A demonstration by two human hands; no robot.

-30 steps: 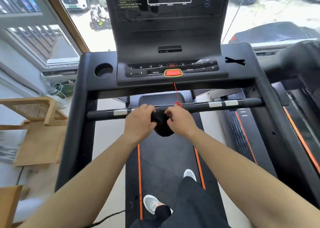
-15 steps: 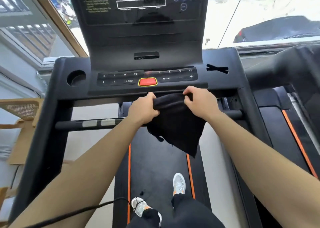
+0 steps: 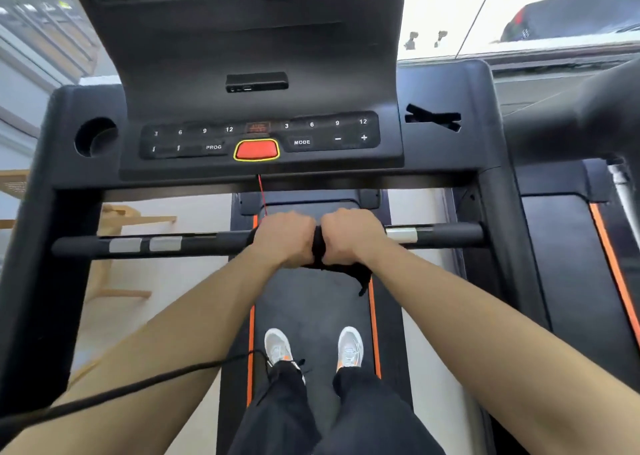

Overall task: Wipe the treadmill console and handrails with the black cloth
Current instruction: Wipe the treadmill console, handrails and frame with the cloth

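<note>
Gripping cloth point(image 3: 317, 246) on handrail point(image 3: 207, 243): left hand point(image 3: 284, 238), right hand point(image 3: 353, 234), both curled round it; console point(image 3: 433, 149) keys read PROG, MODE.

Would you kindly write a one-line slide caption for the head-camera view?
Left hand and right hand grip the black cloth on the handrail bar below the console.

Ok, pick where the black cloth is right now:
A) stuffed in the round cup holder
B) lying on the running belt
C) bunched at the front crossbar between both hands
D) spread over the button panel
C: the black cloth is bunched at the crossbar, gripped between the left hand and the right hand, with a tail hanging below.
</note>
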